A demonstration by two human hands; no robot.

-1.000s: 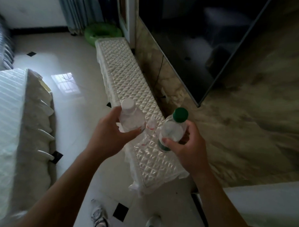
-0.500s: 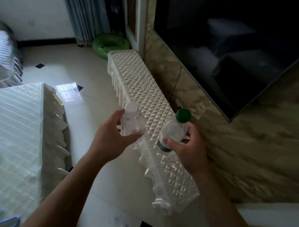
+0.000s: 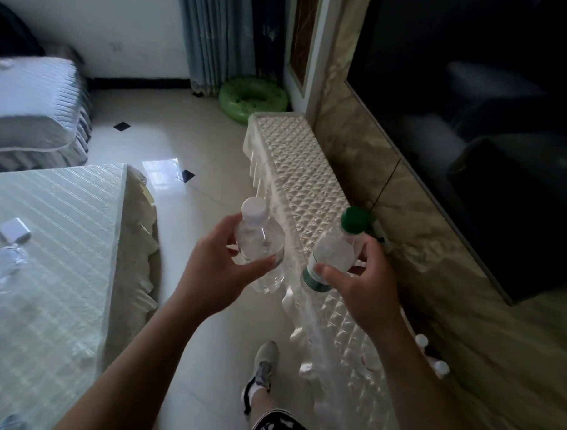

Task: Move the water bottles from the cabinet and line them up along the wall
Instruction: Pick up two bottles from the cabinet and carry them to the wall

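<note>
My left hand [image 3: 218,270] grips a clear water bottle with a white cap [image 3: 258,243], held upright over the floor beside the long low cabinet [image 3: 306,183]. My right hand [image 3: 367,283] grips a second clear bottle with a green cap and green label band [image 3: 334,249] above the cabinet's quilted plastic-covered top. Two white-capped bottles [image 3: 432,354] stand at the cabinet's near right, against the marbled wall [image 3: 436,254].
A dark TV screen [image 3: 475,109] hangs on the wall above the cabinet. A covered table [image 3: 46,253] with a small white box and crumpled plastic stands at the left. A green swim ring [image 3: 253,98] lies beyond the cabinet's far end. My foot [image 3: 262,370] is on the tiled floor.
I have walked forward along the cabinet, so more of its far end and the room shows. Both hands still hold their bottles in about the same pose.
</note>
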